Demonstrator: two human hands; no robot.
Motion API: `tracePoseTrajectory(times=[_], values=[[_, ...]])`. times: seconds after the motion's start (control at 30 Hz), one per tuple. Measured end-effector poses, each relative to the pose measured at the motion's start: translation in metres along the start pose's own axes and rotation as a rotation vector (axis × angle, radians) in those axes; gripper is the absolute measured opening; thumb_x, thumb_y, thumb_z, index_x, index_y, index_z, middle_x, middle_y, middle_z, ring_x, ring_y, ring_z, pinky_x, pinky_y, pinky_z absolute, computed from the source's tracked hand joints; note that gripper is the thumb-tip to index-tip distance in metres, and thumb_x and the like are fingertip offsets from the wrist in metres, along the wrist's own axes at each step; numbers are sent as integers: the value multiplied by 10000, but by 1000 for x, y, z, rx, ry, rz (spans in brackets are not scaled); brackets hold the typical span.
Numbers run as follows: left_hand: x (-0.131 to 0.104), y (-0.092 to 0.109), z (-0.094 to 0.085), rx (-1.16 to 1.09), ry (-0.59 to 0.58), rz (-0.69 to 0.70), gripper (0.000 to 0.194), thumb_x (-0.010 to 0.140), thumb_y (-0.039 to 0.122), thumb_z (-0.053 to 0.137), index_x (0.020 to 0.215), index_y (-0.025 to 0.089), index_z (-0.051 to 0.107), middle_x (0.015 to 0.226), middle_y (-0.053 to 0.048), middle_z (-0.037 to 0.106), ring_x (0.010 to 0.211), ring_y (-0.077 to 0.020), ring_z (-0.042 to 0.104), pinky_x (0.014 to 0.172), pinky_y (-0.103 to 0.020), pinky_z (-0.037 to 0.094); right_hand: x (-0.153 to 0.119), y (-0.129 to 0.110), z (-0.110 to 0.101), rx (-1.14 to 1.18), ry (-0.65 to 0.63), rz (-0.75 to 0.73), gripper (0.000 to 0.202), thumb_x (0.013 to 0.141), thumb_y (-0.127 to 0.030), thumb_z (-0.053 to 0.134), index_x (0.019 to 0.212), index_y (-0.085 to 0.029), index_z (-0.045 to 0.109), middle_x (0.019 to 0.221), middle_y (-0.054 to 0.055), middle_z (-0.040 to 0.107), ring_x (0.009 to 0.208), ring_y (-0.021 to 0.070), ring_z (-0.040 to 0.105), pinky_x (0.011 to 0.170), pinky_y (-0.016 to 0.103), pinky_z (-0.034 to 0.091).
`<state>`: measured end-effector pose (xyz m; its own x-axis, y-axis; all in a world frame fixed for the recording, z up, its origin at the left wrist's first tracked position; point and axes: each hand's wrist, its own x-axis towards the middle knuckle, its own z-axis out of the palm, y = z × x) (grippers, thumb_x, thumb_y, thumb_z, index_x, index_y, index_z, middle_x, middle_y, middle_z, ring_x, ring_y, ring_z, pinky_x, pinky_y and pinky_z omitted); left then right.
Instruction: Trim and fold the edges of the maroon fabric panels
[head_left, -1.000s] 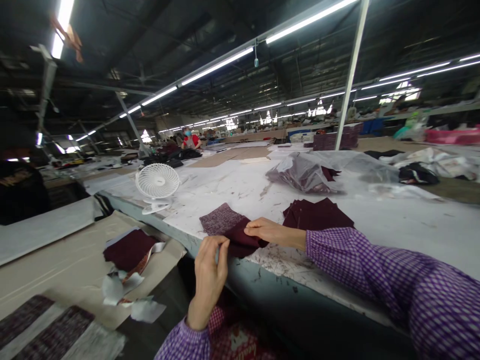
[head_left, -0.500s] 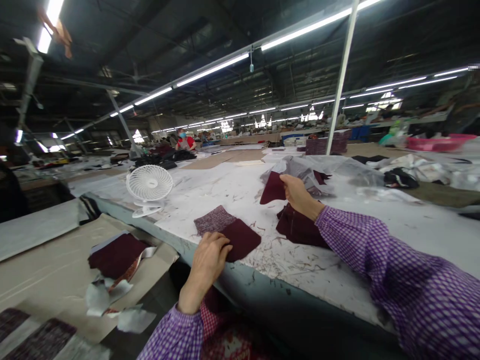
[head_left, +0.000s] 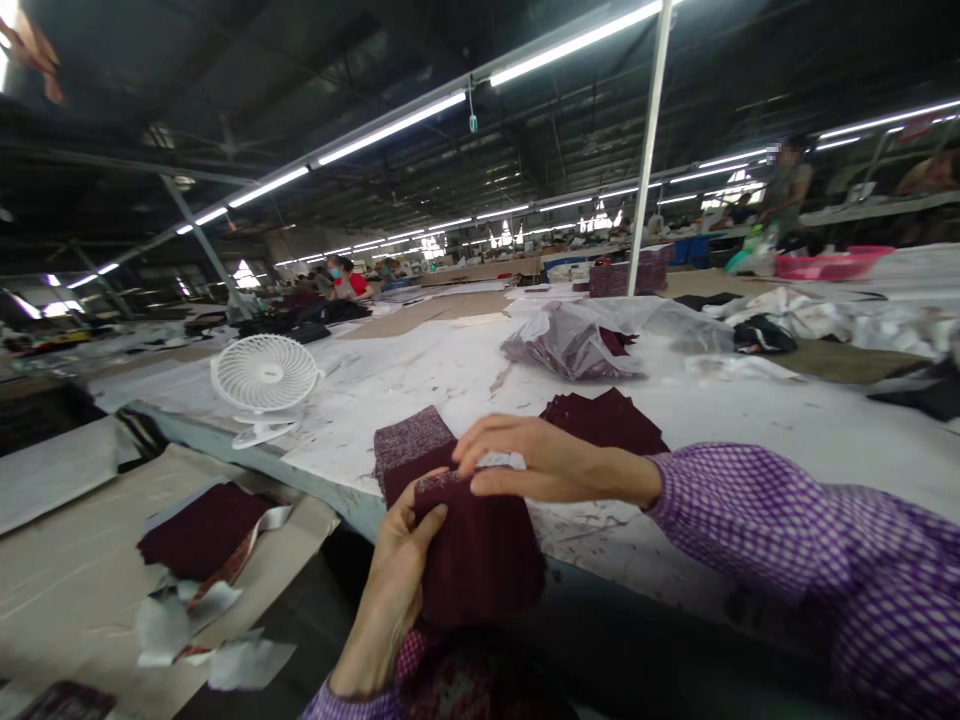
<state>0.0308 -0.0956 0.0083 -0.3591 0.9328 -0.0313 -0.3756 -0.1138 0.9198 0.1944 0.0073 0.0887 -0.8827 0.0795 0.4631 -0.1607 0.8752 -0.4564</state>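
Near the table's front edge my left hand pinches the upper left corner of a maroon fabric piece, which hangs over the edge. My right hand reaches across its top, thumb and fingers apart, with the fingertips at the upper edge; nothing shows gripped between them. Just behind, a speckled maroon fabric piece lies on the white table. A pile of maroon pieces rests behind my right wrist.
A white fan stands at the table's left edge. Behind the pile is a clear plastic bag with maroon fabric inside. More maroon fabric and scraps lie on the lower left surface. People are in the background.
My right hand has come left from the pile to my left hand. A maroon piece that lay flat is now lifted and hangs at the table's edge. The view has shifted right.
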Motion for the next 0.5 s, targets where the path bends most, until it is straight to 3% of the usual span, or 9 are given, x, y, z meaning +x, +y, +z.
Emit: tracePoseTrajectory(times=[0.07,0.13,0.2,0.37,0.5], values=[[-9,-1,1,-31,-13,-38,734,625,267,790,1300,198,508,990,-72,727,903,-237,690,773,-317,557,-5,11,-8,36,49,223,428,820,-354,656,1188,-151,576,1221,133,577,1098,201,551,910,341,456],[-17,-3,5,-52,8,-53,755,627,272,790,1317,208,490,1002,-76,726,896,-243,694,777,-330,561,-11,22,-10,165,-71,435,593,770,-354,699,1290,-150,500,1166,127,599,986,195,594,819,325,487],[-22,-7,6,-61,37,-47,747,625,281,791,1307,207,494,1020,-81,723,906,-245,693,786,-335,561,-17,30,-9,294,-181,559,578,768,-285,686,1295,-147,494,1010,71,631,831,155,608,722,280,488],[-18,-11,-10,159,40,58,627,659,395,768,1218,197,562,1098,-95,701,990,-242,667,812,-315,547,-22,39,-13,251,-198,518,467,744,-159,657,1203,-159,572,806,-12,556,711,120,546,629,231,431],[1,1,-11,640,18,341,439,775,464,645,1122,196,629,1137,-96,683,1082,-236,616,946,-368,475,-21,44,-17,145,-249,422,472,715,-126,687,1178,-154,596,869,12,613,825,148,564,738,252,431]])
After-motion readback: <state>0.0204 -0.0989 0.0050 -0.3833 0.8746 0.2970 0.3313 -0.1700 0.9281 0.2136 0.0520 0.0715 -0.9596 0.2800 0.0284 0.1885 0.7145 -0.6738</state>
